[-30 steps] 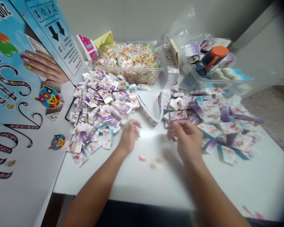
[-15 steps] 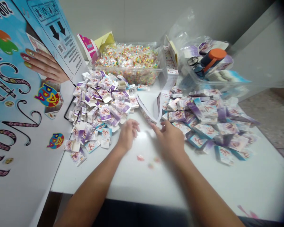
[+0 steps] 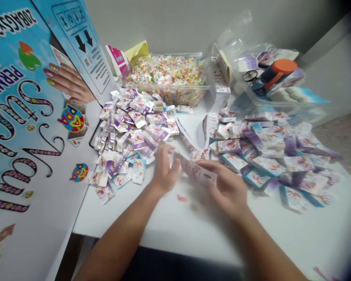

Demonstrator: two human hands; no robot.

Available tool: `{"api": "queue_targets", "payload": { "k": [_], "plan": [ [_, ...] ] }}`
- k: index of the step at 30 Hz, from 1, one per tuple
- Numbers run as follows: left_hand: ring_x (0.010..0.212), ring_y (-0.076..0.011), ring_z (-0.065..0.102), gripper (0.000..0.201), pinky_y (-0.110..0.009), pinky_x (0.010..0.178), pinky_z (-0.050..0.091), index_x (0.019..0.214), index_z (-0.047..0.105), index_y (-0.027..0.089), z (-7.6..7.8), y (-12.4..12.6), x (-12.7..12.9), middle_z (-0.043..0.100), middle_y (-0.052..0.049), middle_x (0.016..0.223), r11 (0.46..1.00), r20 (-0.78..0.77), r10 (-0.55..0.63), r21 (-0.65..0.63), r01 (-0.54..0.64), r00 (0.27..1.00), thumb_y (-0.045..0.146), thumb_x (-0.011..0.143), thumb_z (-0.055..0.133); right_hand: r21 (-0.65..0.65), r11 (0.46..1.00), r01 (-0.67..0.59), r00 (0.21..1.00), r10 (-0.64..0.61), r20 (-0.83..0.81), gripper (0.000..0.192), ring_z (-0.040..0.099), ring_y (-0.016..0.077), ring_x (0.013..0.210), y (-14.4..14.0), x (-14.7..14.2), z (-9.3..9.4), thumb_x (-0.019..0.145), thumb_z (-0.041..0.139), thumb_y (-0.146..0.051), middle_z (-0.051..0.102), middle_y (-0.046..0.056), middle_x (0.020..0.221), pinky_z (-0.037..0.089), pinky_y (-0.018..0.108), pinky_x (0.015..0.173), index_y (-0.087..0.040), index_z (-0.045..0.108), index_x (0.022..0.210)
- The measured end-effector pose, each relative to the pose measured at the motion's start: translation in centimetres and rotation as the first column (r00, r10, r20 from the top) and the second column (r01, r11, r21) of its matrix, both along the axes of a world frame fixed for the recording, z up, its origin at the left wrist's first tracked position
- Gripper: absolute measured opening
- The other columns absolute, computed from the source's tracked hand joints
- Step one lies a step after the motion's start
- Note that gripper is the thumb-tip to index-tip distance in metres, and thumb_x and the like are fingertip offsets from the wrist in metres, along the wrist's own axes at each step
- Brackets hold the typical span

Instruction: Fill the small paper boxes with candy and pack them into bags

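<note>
My right hand (image 3: 229, 187) pinches one end of a printed paper strip (image 3: 197, 171) between thumb and fingers, over the middle of the table. The strip slants up toward my left hand (image 3: 165, 168). My left hand is open, thumb and fingers apart around the strip's far end; whether it touches cannot be made out. Just behind stands a curved stack of similar strips (image 3: 187, 136). Small purple-and-white boxes (image 3: 139, 138), some with flaps open, are heaped on the left. More small boxes (image 3: 269, 164) are piled on the right.
A clear tub (image 3: 166, 88) of small bags with colourful bits stands at the back. Another clear container (image 3: 283, 99) holds scissors (image 3: 250, 76) and an orange-topped dark object (image 3: 277, 72). A large printed display board (image 3: 55, 156) rises on the left. Small pink scraps (image 3: 181, 198) lie on the table (image 3: 163, 218).
My right hand has drawn a strip away from the stack and toward me. My left hand has opened and come near the strip's end. The view has shifted slightly left.
</note>
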State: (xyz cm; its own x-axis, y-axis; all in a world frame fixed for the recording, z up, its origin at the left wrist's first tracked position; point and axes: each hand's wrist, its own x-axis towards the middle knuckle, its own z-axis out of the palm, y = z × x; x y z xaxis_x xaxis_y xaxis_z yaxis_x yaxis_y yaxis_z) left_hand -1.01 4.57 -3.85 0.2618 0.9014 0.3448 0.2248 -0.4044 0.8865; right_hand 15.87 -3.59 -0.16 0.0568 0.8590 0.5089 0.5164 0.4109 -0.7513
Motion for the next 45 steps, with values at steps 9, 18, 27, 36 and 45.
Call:
{"api": "queue_targets", "payload": {
  "k": [9, 18, 27, 36, 45],
  "plan": [
    [0.111, -0.0291, 0.055, 0.033, -0.047, 0.104, 0.035, 0.098, 0.066, 0.019, 2.5, -0.6, -0.3, 0.065, -0.011, 0.108, 0.908, -0.099, -0.417, -0.078, 0.411, 0.903, 0.049, 0.092, 0.053, -0.309, 0.951, -0.018, 0.655, -0.222, -0.722, 0.024, 0.061, 0.0155, 0.053, 1.0, 1.1, -2.2, 0.074, 0.077, -0.043, 0.066, -0.001, 0.067, 0.053, 0.032, 0.057, -0.024, 0.066, 0.084],
    [0.074, -0.0134, 0.06, 0.029, -0.022, 0.065, 0.046, 0.1, 0.066, 0.014, 1.8, -0.7, 0.0, 0.065, -0.004, 0.086, 0.731, 0.379, -0.355, -0.457, 0.507, 0.855, 0.04, 0.088, 0.065, 0.303, 0.884, 0.355, 0.881, -0.425, 0.207, 0.037, 0.055, 0.0309, 0.125, 1.2, 0.5, -2.6, 0.083, 0.064, -0.012, 0.063, 0.008, 0.134, 0.044, 0.053, 0.101, -0.029, 0.068, 0.116],
    [0.081, -0.0154, 0.059, 0.016, -0.029, 0.075, 0.048, 0.086, 0.069, 0.016, 1.3, -0.1, -0.1, 0.062, -0.004, 0.085, 0.896, 0.3, -0.269, -0.27, 0.352, 0.915, 0.031, 0.084, 0.071, 0.218, 0.976, -0.03, 0.928, -0.054, 0.368, 0.053, 0.068, 0.0232, 0.088, 0.7, -0.6, -2.0, 0.086, 0.05, -0.006, 0.073, 0.009, 0.099, 0.05, 0.047, 0.087, -0.02, 0.052, 0.137],
    [0.1, -0.0211, 0.06, 0.04, -0.033, 0.083, 0.05, 0.115, 0.056, 0.021, 2.1, -0.7, -0.1, 0.064, -0.008, 0.111, 0.935, 0.012, -0.262, -0.244, 0.257, 0.965, 0.04, 0.084, 0.07, -0.055, 0.943, 0.329, 0.942, -0.324, 0.086, 0.021, 0.064, 0.0137, 0.055, 0.2, -1.3, -1.7, 0.096, 0.055, -0.029, 0.07, 0.0, 0.065, 0.048, 0.024, 0.054, -0.02, 0.068, 0.082],
    [0.072, -0.0129, 0.056, 0.016, -0.022, 0.063, 0.044, 0.093, 0.063, 0.016, 3.1, -1.1, -0.5, 0.061, 0.0, 0.079, 0.809, -0.01, -0.472, -0.401, 0.428, 0.882, 0.03, 0.091, 0.055, -0.137, 0.949, 0.285, 0.958, -0.276, 0.083, 0.024, 0.067, 0.0166, 0.064, 1.0, 0.2, -2.9, 0.091, 0.06, -0.041, 0.073, 0.002, 0.077, 0.052, 0.027, 0.06, -0.02, 0.068, 0.095]
  ]
}}
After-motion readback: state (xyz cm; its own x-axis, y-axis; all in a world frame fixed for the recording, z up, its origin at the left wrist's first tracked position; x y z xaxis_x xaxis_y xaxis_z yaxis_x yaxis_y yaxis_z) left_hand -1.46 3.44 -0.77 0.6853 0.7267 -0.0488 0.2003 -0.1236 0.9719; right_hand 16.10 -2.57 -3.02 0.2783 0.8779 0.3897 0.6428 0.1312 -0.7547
